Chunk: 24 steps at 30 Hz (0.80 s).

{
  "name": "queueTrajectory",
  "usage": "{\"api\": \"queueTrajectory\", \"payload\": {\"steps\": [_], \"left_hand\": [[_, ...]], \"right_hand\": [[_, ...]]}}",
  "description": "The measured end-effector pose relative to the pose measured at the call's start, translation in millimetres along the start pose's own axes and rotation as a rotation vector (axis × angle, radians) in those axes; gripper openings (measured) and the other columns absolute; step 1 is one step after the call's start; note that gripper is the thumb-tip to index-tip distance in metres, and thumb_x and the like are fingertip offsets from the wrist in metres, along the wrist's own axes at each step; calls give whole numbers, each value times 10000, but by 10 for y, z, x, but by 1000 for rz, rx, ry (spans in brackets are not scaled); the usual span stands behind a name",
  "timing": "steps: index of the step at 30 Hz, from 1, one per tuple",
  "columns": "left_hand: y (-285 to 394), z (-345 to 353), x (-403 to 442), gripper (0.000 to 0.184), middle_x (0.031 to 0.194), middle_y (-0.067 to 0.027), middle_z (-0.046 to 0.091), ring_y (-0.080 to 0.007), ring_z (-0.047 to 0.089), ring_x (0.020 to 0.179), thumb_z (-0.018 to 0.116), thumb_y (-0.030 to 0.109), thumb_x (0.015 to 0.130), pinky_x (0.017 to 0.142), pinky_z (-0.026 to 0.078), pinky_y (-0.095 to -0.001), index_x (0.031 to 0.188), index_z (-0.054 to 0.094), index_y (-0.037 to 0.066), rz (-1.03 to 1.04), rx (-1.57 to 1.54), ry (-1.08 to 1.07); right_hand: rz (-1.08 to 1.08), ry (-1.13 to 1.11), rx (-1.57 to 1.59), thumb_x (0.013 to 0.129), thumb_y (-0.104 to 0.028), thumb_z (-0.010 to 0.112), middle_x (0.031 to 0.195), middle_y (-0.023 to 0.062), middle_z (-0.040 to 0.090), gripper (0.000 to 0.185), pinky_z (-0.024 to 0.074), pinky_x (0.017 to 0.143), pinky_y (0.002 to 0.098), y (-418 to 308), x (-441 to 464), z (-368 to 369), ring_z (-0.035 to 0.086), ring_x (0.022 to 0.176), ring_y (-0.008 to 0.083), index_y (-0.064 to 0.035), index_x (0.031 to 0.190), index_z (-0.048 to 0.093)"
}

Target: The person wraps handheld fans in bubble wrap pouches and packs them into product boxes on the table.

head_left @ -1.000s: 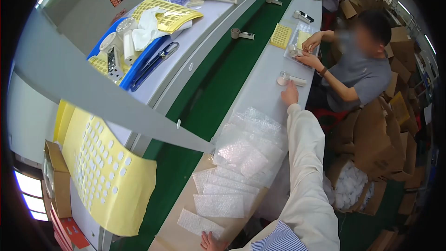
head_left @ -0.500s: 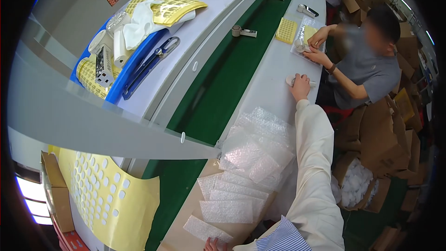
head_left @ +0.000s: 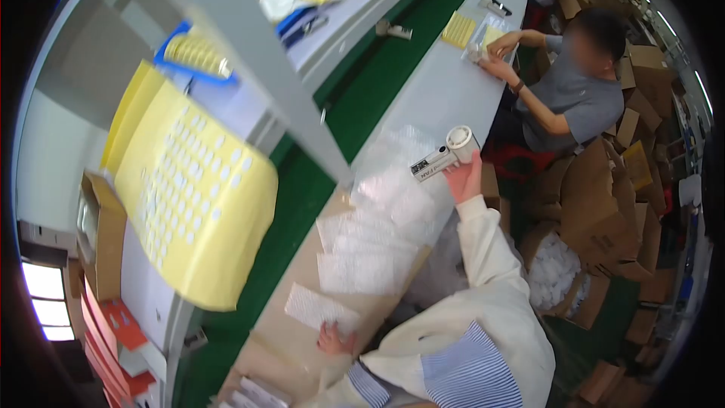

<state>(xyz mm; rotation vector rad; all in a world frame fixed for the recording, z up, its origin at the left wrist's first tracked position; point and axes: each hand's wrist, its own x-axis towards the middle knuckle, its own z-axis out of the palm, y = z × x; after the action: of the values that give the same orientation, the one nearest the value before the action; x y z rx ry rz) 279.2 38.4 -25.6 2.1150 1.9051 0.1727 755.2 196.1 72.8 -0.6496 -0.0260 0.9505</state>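
My right hand (head_left: 467, 180) is closed around a white handheld fan (head_left: 459, 138), lifted above the bench with its round head up and its handle pointing left. Dark print shows on the handle. Low in the view, my left hand (head_left: 334, 340) rests with its fingers apart at the lower edge of a bubble-wrap pouch (head_left: 313, 307). More bubble-wrap pouches (head_left: 366, 272) lie overlapped just beyond it, partly on brown cardboard and partly on the white bench.
A co-worker (head_left: 581, 91) sits at the bench's right side, hands over a clear bag. A grey post (head_left: 279, 68) rises at left beside the green conveyor belt (head_left: 362, 83). A yellow sticker sheet (head_left: 189, 204) hangs at left. Cardboard boxes (head_left: 612, 211) crowd the floor at right.
My right hand has picked the fan up off the bench and brought it nearer, above the bubble-wrap pouches. My left hand stays by the nearest pouch. The head view has shifted.
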Motion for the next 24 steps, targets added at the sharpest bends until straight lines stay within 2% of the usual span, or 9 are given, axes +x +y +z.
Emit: {"api": "queueTrajectory", "payload": {"steps": [1,3,7,12,16,18,19,21,24], "left_hand": [[-49,5,-20,576,1206,-77,360,-276,357,1073,662,373,527,882,209,-478,1048,474,215,-16,-3,-40],[-119,21,-35,552,1226,-77,331,-281,332,1091,650,345,561,892,193,-491,1061,468,197,-33,-13,-93],[-129,-76,-45,512,1232,-59,320,-265,317,1096,624,317,589,892,184,-480,1062,468,198,-9,-51,-91],[-164,-49,-125,494,1233,-50,319,-259,315,1096,601,296,603,890,181,-481,1067,461,198,4,-55,-78],[-126,-44,-113,502,1244,-40,307,-256,305,1111,597,300,609,894,179,-482,1079,448,207,-13,-34,-67],[-103,-33,-124,511,1250,-34,303,-257,303,1113,599,295,604,894,178,-491,1084,443,215,-42,-15,-79],[-99,-33,-124,514,1246,-36,309,-260,309,1103,600,281,595,888,180,-501,1080,445,214,-47,-14,-69],[-47,-48,-112,513,1252,-30,305,-258,307,1108,596,280,591,891,174,-512,1078,446,223,-91,-14,-99],[-39,30,-116,508,1259,-39,304,-258,304,1114,593,290,595,894,168,-520,1075,450,212,-110,-5,-85]], "right_hand": [[26,13,-14,724,-475,520,969,80,511,546,350,839,379,111,-260,168,496,884,224,-54,1061,431],[125,30,278,740,-575,398,924,73,524,594,357,827,387,289,-681,439,518,830,217,-55,1018,464],[247,-76,418,739,-568,408,892,62,528,575,366,813,377,626,-1071,355,519,812,220,-48,970,493],[374,-30,669,733,-572,410,862,74,527,561,383,782,364,638,-1266,356,518,778,212,-50,918,500],[332,-262,283,745,-457,463,834,82,524,446,406,737,364,422,-745,25,517,750,206,-45,915,487],[201,54,-35,716,-275,510,800,85,514,306,423,688,374,213,-216,-80,514,730,226,-38,906,480],[171,69,-164,679,-190,520,799,87,514,289,429,675,376,164,186,-315,515,719,243,-33,918,475],[14,107,-426,620,-56,547,806,96,521,349,440,663,363,-7,948,-739,521,706,255,-25,957,463],[-248,330,-738,541,34,600,837,103,530,447,450,620,322,-205,1405,-526,542,728,222,1,967,468]]}}
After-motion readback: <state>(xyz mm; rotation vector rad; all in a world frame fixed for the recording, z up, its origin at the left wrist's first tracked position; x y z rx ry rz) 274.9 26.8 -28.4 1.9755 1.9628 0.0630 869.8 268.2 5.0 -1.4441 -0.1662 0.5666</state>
